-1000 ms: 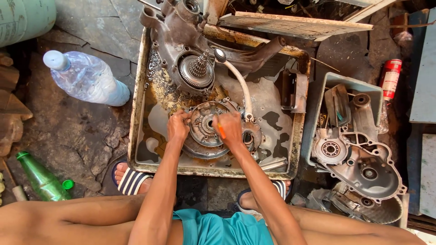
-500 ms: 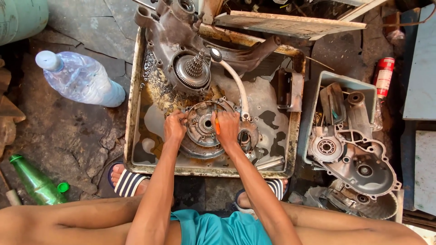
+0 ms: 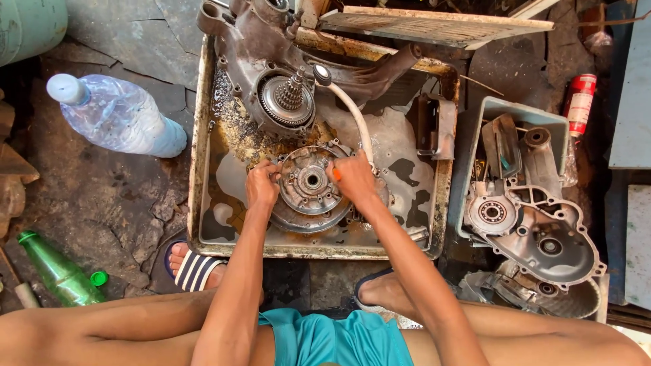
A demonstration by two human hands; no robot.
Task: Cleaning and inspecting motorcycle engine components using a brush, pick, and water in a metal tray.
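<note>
While the person squatted over the work, the left hand (image 3: 261,184) gripped the left rim of a round clutch assembly (image 3: 310,188), fingers curled over its edge. The right hand (image 3: 352,177) closed on the opposite rim, with something small and orange (image 3: 337,174) pinched at the fingertips; what it was could not be made out. That clutch assembly lay flat in the middle of a rusty metal tray (image 3: 201,135), in a shallow pool of oily liquid. Just beyond it, at the tray's far end, rested an engine casing (image 3: 251,41) with a toothed gear cluster (image 3: 288,100) standing up from it, and a pale hose (image 3: 354,118) curved from there down toward the right hand. A striped sandal (image 3: 193,270) sat at the tray's near left corner. Well to the left lay a clear plastic bottle (image 3: 115,116) and a green glass bottle (image 3: 57,271). On the right, a grey crankcase cover (image 3: 549,240) leaned beside a bluish plastic bin (image 3: 515,108), with a red spray can (image 3: 578,103) farther out.
</note>
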